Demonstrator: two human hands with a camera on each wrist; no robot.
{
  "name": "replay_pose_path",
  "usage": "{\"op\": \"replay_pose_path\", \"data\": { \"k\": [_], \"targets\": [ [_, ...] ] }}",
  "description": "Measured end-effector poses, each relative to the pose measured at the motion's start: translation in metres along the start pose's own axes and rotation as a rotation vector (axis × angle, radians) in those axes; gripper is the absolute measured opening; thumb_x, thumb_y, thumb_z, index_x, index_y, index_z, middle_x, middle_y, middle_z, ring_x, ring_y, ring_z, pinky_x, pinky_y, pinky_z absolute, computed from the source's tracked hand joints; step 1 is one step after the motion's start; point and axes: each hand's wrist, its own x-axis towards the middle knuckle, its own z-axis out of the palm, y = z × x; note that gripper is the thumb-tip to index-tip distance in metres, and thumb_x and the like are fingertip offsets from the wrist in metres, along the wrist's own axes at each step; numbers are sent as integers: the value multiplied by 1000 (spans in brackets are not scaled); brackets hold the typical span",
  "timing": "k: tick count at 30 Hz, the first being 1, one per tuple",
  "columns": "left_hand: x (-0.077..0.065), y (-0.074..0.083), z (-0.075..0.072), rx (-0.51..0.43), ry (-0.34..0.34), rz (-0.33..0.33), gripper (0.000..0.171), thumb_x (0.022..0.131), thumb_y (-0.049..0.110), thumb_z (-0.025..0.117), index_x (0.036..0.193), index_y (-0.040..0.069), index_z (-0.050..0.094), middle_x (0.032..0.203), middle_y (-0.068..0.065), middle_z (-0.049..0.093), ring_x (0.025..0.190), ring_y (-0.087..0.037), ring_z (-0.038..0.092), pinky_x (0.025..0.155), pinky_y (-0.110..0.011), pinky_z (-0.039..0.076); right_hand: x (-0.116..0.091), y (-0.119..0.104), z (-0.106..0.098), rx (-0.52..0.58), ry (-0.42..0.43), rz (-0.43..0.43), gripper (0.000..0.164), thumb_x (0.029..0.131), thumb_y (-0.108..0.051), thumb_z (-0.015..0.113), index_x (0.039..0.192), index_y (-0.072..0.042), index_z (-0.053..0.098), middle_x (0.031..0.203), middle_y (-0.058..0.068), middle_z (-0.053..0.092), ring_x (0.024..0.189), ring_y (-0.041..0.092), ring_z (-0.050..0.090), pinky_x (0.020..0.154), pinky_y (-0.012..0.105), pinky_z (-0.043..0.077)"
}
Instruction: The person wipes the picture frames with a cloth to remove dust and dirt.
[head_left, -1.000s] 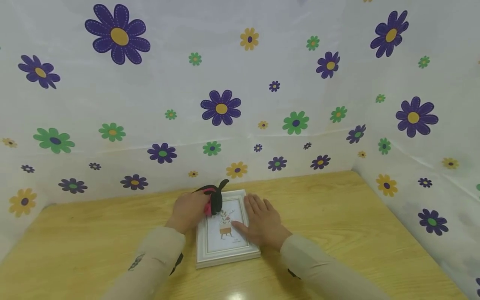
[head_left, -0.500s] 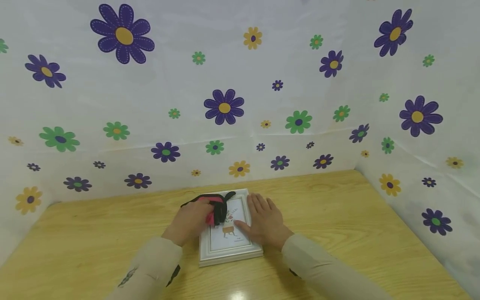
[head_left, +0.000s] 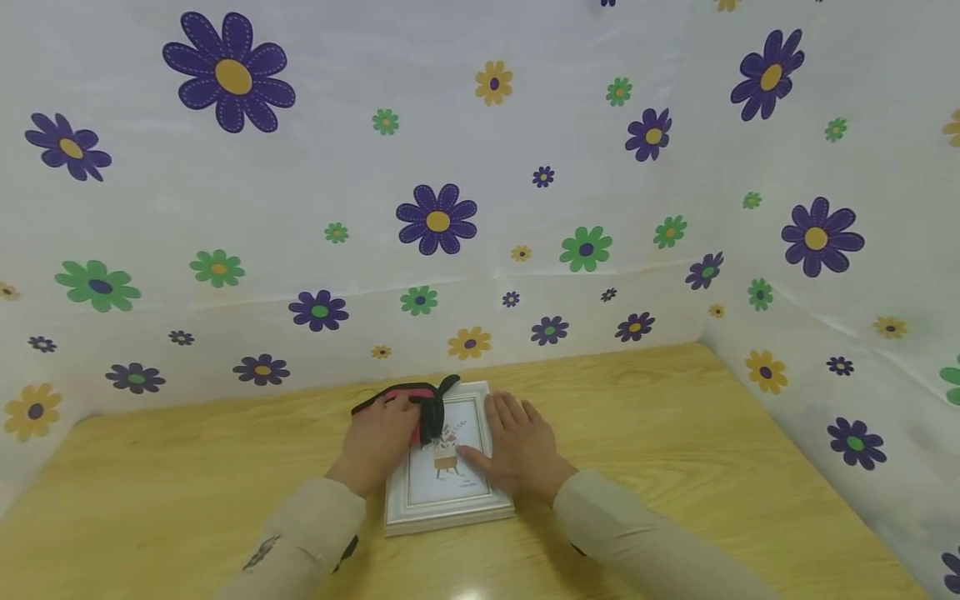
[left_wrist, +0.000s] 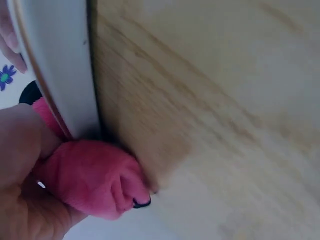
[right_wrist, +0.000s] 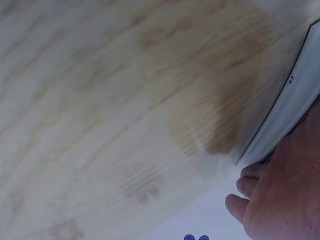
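A white picture frame (head_left: 450, 515) with a potted-plant print lies face up on the wooden table. At its upper left, my left hand (head_left: 378, 437) grips a pink cloth (left_wrist: 95, 175) with black edging. The cloth's black-edged part (head_left: 432, 417) lies over the frame's upper left corner and part of the print. In the left wrist view, the pink fabric bunches against the frame's side (left_wrist: 75, 65). My right hand (head_left: 521, 446) rests on the frame's right border, its fingers straight and its thumb across the print. The left fingertips are partly hidden by the cloth.
The wooden table (head_left: 645, 450) extends on both sides of the frame. A white flower-patterned sheet (head_left: 360, 167) hangs behind the table and along its right and left sides.
My left hand has shifted slightly toward me along the frame's left edge, and more of the cloth shows at its left. The right hand stays in place on the frame.
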Motion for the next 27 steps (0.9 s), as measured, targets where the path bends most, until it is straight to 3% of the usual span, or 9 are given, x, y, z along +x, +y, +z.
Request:
{"op": "replay_pose_path", "data": {
  "k": [6, 10, 14, 20, 23, 27],
  "targets": [
    [6, -5, -5, -94, -69, -54, 3, 85, 10, 65, 85, 7, 65, 96, -12, 62, 81, -35, 63, 69, -49, 54, 1, -4, -1, -15, -18, 10, 88, 93, -70, 21, 152, -4, 20, 156, 9, 21, 143, 25, 18, 115, 40, 16],
    [5, -3, -11, -145, -139, -46, 10, 83, 11, 64, 74, 11, 60, 93, -9, 64, 73, -29, 61, 71, -47, 53, 2, -1, -1, -39, -11, 3, 87, 93, -69, 21, 152, -4, 21, 156, 9, 22, 142, 25, 19, 114, 40, 17],
    [-2, 3, -13, -190, -177, -13, 7, 83, 10, 60, 84, 10, 66, 95, -6, 65, 79, -30, 63, 77, -47, 51, -1, 5, -3, -27, 18, -15, 84, 95, -65, 26, 150, -2, 26, 154, 10, 26, 141, 25, 22, 114, 40, 19],
    [-4, 4, -3, -186, -121, -15, 32, 85, 10, 56, 114, 6, 67, 122, -14, 60, 105, -36, 61, 87, -51, 49, -1, 12, 1, -18, 10, -22, 84, 96, -64, 26, 150, -1, 24, 155, 11, 25, 142, 25, 21, 114, 38, 20],
    [2, 0, 1, -153, -77, -55, 32, 84, 10, 58, 114, 4, 67, 124, -17, 59, 105, -38, 60, 87, -51, 50, -1, 10, 2, -9, 13, -42, 84, 96, -65, 25, 150, 0, 23, 155, 12, 24, 142, 25, 21, 114, 38, 20],
    [9, -6, -1, -128, -51, -76, 19, 82, 10, 60, 99, 6, 69, 112, -15, 64, 91, -36, 64, 78, -50, 53, 0, 7, 1, -23, 42, -58, 84, 95, -65, 26, 150, 0, 25, 154, 12, 26, 141, 25, 22, 114, 38, 20]
  ]
}}
